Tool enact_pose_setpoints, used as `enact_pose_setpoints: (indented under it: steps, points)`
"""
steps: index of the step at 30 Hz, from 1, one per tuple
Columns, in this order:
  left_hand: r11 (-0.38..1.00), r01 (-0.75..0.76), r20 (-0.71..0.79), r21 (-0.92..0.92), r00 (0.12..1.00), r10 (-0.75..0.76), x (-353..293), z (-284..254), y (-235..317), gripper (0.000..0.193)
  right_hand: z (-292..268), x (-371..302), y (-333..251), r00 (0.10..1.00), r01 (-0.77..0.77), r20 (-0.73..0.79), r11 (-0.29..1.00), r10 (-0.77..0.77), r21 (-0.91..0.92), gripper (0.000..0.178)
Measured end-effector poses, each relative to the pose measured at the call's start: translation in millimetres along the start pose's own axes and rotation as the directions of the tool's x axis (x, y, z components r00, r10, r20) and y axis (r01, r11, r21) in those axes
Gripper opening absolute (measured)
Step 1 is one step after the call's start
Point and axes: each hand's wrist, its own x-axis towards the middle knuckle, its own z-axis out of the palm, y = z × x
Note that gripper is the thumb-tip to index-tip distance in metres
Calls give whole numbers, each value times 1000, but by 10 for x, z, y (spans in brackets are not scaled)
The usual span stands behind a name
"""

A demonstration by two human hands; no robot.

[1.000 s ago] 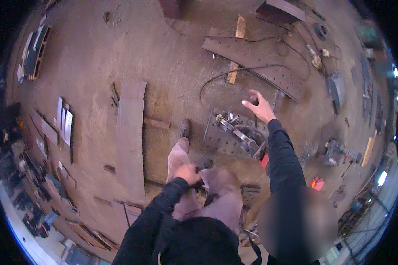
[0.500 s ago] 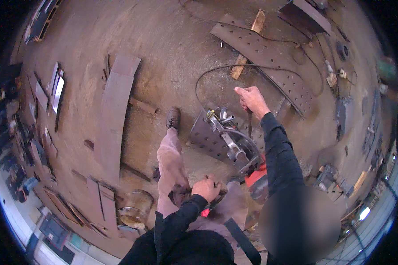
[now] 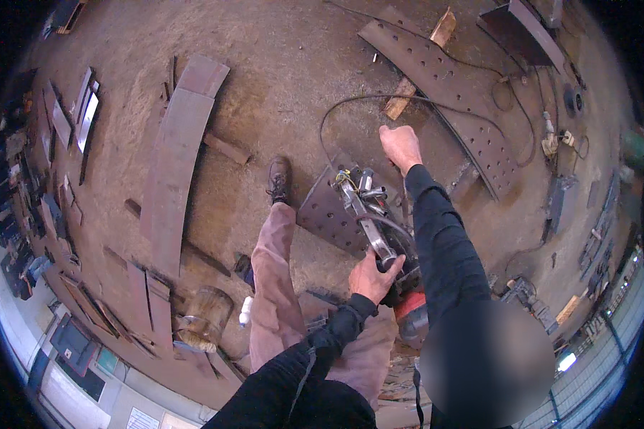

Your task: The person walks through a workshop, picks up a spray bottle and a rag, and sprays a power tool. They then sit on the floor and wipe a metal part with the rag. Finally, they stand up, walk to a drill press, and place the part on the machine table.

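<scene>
A magnetic-base drill (image 3: 374, 234) with a bright metal body, yellow wires and a red lower part (image 3: 411, 306) stands on a plate with holes (image 3: 325, 214) in front of me. My left hand (image 3: 374, 279) is at the drill's near end, thumb and forefinger around a rounded metal part; its other fingers are partly hidden. My right hand (image 3: 401, 148) is closed in a fist above the drill's far right side. A dark rod, likely the drill's lever, runs beneath that wrist toward the machine, and the hand hides where it ends.
A long perforated steel plate (image 3: 451, 100) rests on wooden blocks (image 3: 399, 99) at the far right, crossed by a black cable (image 3: 368, 97). Long steel plates (image 3: 172, 164) lie to the left. A wooden stump (image 3: 209, 314) and a white bottle (image 3: 246, 312) are near my leg.
My left hand has left the dark item at my lap and moved forward and right onto the drill. My right fist has risen slightly. The whole view has shifted a little.
</scene>
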Motion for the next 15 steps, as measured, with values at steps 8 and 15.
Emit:
enact_pose_setpoints:
  steps: [8, 15]
  points:
    - [982, 139, 48, 126, 988, -146, 27, -24, 243, 81, 480, 597, 162, 990, -1, 140, 975, 33, -223, 56]
    - [985, 110, 65, 135, 991, -120, 74, 8, 258, 84, 688, 978, 616, 973, 213, 122, 967, -197, -138, 63]
